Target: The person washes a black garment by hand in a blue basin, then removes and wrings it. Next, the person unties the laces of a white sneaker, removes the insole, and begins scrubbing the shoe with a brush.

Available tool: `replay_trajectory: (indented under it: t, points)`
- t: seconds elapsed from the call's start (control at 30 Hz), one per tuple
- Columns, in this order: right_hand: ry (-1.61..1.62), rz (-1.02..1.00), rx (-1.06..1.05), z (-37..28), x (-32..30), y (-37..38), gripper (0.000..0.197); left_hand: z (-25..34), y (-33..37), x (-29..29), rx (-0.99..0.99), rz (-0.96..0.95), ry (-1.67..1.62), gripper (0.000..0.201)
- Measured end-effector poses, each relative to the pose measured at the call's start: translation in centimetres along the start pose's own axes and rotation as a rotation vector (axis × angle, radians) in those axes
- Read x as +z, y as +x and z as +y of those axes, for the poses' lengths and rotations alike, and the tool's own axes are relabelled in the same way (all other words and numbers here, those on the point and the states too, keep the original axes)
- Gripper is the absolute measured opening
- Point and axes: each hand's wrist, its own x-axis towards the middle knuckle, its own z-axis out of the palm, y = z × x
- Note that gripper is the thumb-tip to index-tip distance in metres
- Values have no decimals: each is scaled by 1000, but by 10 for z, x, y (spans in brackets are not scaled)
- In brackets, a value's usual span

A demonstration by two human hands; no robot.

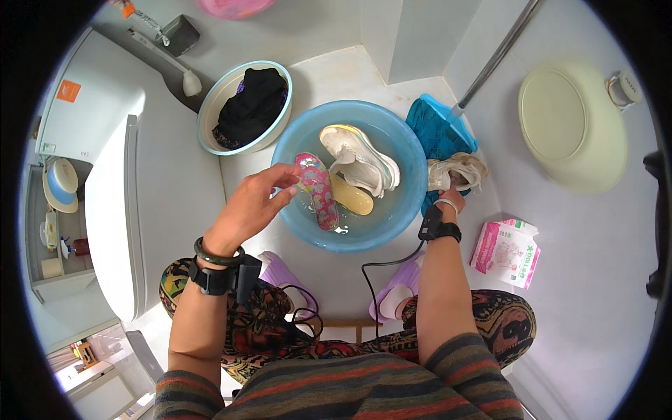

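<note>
A blue basin (280, 222) of water stands on the floor in front of me. In it lie a white shoe (360, 157), a pink patterned insole (318, 192) and a yellowish insole (352, 197). My left hand (255, 203) hovers over the basin's left rim. Its thumb and index finger are apart, close to the pink insole, and I see nothing between them. Right of the basin, my right hand (451, 199) grips a second off-white shoe (467, 168); its fingertips are partly hidden in the shoe.
A pale tub (205, 126) with dark clothes stands behind left. A blue dustpan-like tool (434, 126) with a metal pole leans in the right corner, beside the second shoe. A pink-and-white packet (507, 253) lies at right. A black cable (364, 280) hangs near my feet.
</note>
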Motion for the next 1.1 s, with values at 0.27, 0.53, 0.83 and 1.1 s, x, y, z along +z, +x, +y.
replay_trajectory:
  t: [0.27, 0.53, 0.83, 1.1]
  points:
    - [-335, 299, -664, -63, -37, -78, 21, -3, -21, -15, 69, 79, -21, 29]
    - [-150, -103, -985, -151, -54, -190, 27, 3, -30, 8, 237, 1, -175, 30]
    - [-179, -189, -1245, -163, -57, -328, 32, 72, -51, 37, 150, -177, -1213, 44]
    - [-79, -138, -1390, -138, -33, -364, 36, 74, -38, 33, -95, -62, -2247, 25]
